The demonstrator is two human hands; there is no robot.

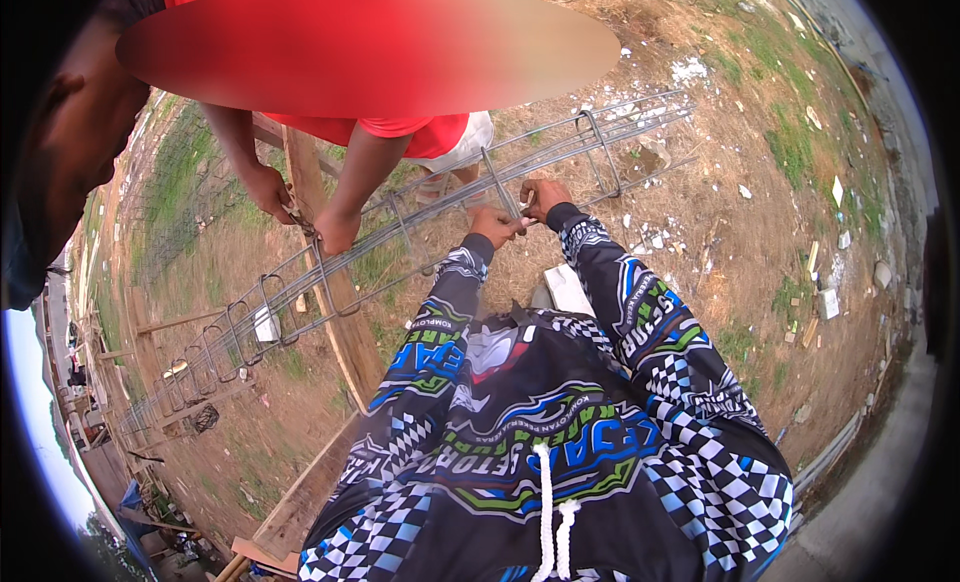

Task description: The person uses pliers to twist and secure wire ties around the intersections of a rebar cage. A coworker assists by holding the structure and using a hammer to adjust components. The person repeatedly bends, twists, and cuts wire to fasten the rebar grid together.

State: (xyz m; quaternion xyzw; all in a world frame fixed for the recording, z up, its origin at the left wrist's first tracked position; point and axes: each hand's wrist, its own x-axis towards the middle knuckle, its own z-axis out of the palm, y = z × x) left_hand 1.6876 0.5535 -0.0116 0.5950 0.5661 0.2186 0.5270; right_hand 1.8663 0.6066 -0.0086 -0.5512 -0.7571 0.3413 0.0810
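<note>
A long cage of steel reinforcing bars (440,207) runs slantwise across the view, with square stirrups (597,147) spaced along it. My left hand (494,225) is closed in a pinch at the lower side of the cage, beside one stirrup. Right next to it, my right hand (545,196) has its fingers bent and pressed together at the same stirrup. Whatever lies between my fingertips is too small to make out. Across the cage, a co-worker's hands (338,229) work at another stirrup, around a small dark tool or wire.
A wooden plank (345,332) passes under the cage, and another board (300,497) lies lower left. White blocks (568,290) sit near my right forearm. Rubble and white scraps (690,70) litter the ground. Another person's arm (75,132) reaches in at far left.
</note>
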